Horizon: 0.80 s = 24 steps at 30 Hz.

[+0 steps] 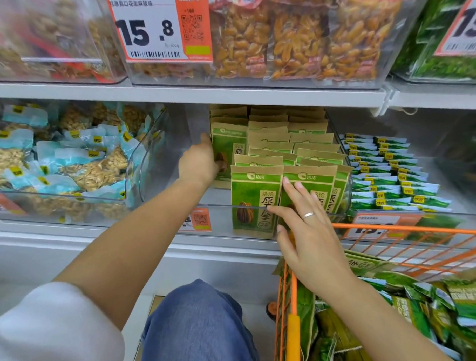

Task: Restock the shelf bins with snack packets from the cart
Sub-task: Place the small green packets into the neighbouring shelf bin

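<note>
Two hands worked inside the clear plastic bin (140, 160), the landmark here. The left hand (198, 164) gripped a green-and-kraft seed packet (227, 150) at the bin's left rear, standing it upright against the rows. The right hand (301, 223) lay with straight fingers pressed on the front packets (253, 199) at the bin's front wall. This looked like the placing step; next would likely be a reach right of the bin to the orange wire cart (391, 229), where glossy, crinkled packets (416, 302) lay heaped.

Seed packets (255, 200) stand in rows in the middle bin (162, 161) on the shelf (67, 239); the cart (292, 303) sits below its right end.
</note>
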{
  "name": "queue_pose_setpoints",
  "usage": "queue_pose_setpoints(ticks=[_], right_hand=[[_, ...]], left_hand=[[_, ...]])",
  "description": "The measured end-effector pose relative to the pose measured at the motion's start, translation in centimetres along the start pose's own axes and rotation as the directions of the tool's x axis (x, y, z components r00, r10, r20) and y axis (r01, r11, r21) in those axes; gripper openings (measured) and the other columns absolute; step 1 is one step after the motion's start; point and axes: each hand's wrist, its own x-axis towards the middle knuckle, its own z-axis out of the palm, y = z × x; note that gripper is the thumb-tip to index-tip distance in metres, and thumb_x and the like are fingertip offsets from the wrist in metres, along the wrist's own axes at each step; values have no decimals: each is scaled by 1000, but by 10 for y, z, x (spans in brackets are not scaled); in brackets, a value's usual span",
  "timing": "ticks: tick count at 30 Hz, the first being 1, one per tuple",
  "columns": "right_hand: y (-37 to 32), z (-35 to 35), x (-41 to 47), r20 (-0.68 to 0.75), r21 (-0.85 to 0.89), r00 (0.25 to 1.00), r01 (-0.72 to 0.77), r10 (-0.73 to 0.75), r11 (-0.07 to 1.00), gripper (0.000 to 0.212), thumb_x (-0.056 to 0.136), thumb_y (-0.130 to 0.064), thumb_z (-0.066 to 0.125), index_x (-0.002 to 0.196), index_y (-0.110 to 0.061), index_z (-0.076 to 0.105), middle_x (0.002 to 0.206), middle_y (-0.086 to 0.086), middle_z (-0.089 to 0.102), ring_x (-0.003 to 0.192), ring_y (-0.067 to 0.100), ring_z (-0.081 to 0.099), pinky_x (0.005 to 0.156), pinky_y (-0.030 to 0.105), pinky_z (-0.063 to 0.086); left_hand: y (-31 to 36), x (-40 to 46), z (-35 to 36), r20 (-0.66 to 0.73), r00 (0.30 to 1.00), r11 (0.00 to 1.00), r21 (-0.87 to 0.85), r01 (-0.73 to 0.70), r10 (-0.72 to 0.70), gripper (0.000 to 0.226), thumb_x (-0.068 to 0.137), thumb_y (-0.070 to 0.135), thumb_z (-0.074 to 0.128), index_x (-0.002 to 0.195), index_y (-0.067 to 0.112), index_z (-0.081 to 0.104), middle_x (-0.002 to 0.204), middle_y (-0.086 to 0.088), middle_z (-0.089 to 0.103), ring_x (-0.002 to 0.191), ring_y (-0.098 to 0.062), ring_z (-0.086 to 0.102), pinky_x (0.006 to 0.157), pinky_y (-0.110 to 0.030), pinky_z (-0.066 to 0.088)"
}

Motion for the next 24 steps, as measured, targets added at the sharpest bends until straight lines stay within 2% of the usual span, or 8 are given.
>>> queue_pose_setpoints(ticks=[5,10,14,17,19,21,23,24], right_hand=[[0,-1,-1,10,-7,1000,-5,6,1000,43,92,-28,31,124,-21,60,157,0,25,145,8,4,119,35,6],[0,-3,-3,42,-2,999,-10,10,1000,43,93,-27,32,128,-22,58,157,-1,23,145,7,4,119,35,5],[0,-14,-4,103,40,995,12,-16,999,31,95,-21,48,123,-26,59,159,-6,17,143,3,3,117,28,5],[-1,-44,-2,152,126,987,-65,46,990,29,96,-24,51,123,-29,59,156,-11,21,141,3,19,109,27,30],[8,-66,-4,188,91,980,-77,59,993,26,96,-25,51,120,-29,61,148,-12,38,131,9,39,98,33,42],[25,-85,-13,239,18,968,-85,78,996,23,96,-27,50,115,-30,64,127,-12,57,111,12,56,86,36,49],[44,-102,-25,326,-58,933,-142,153,988,21,95,-31,50,111,-34,64,106,-11,67,96,12,62,79,36,50],[53,-107,-32,385,-102,900,-176,203,979,21,95,-32,51,111,-34,64,104,-11,69,95,10,63,79,33,50]], left_hand=[[-2,0,0,-21,1000,997,-80,10,-12,45,85,26,69,112,0,43,103,-26,63,92,-45,61,67,-42,44],[-2,2,6,152,987,985,-155,71,-47,49,90,25,65,123,-1,38,116,-26,60,105,-44,58,71,-35,37],[-6,3,6,230,973,976,-208,69,-19,57,89,25,66,132,1,37,122,-24,59,111,-41,56,77,-34,40],[-15,2,1,338,941,951,-294,98,7,68,84,19,73,140,7,37,133,-15,55,122,-32,52,90,-30,41],[-16,-1,-9,374,927,916,-364,166,-20,75,82,17,75,144,9,35,141,-11,48,128,-28,46,93,-28,39],[-15,-8,-23,261,961,910,-370,185,-89,72,85,21,73,145,8,35,144,-13,45,131,-30,43,99,-32,38],[-12,-27,-35,27,996,908,-410,90,-86,61,87,24,67,141,9,43,140,-12,51,127,-31,48,103,-37,38],[-7,-41,-40,-78,996,888,-459,10,-51,55,86,25,64,136,11,48,135,-9,55,123,-29,52,103,-38,40]])
